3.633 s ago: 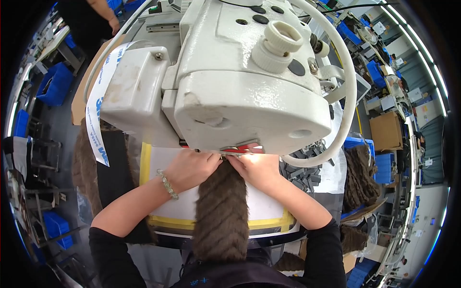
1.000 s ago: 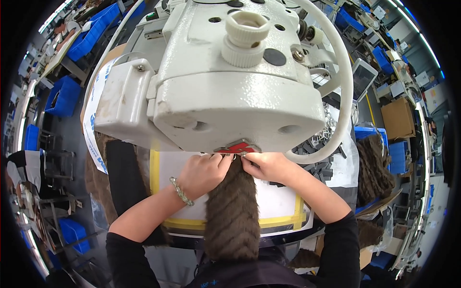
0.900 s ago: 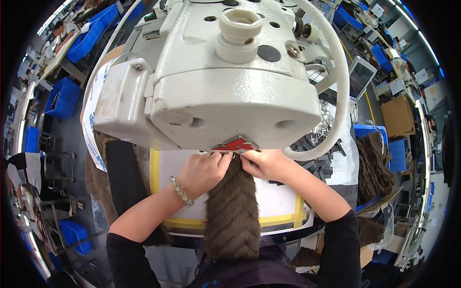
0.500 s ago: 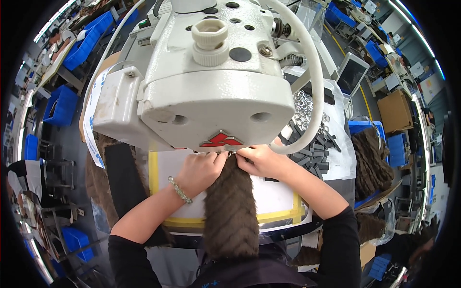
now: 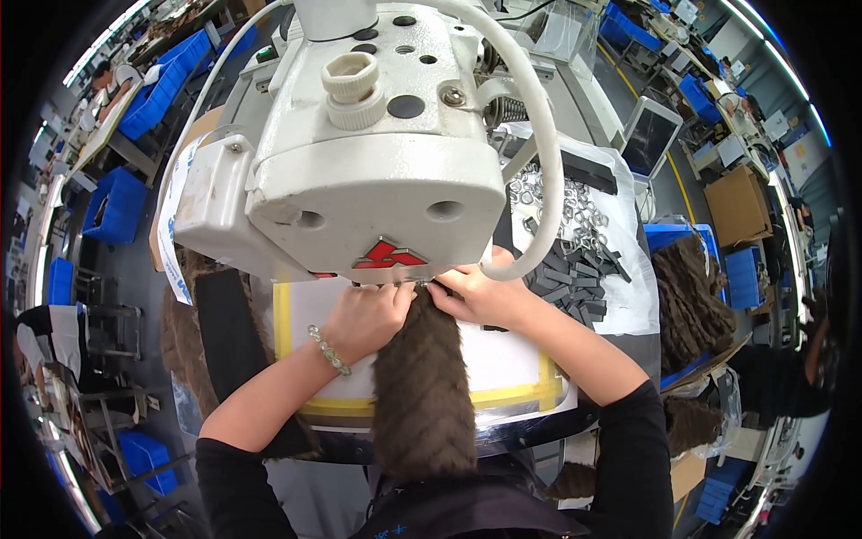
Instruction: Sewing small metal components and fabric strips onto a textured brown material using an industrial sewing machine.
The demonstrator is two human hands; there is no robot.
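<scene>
A long strip of dark brown fur (image 5: 424,386) runs from under the white sewing machine head (image 5: 377,198) down toward my body. My left hand (image 5: 375,313) is closed on the left of its far end, fingers bent and pressed together. At the right of the same end, my right hand (image 5: 478,295) pinches the fur with thumb and fingers. Both sets of fingertips sit close together beneath the machine's front, partly hidden by it. The needle area is hidden behind the machine head. A beaded bracelet (image 5: 329,351) circles my left wrist.
Yellow tape (image 5: 503,395) borders the white work surface. Right of the machine lie black rectangular pieces (image 5: 566,283) and metal rings (image 5: 539,193) on a white sheet. A black strip (image 5: 232,337) lies at left. More brown fur (image 5: 691,292) fills a blue crate at right.
My view has shifted slightly, so the machine sits further left and more metal rings show. Both hands stay at the fur's far end, with little visible movement.
</scene>
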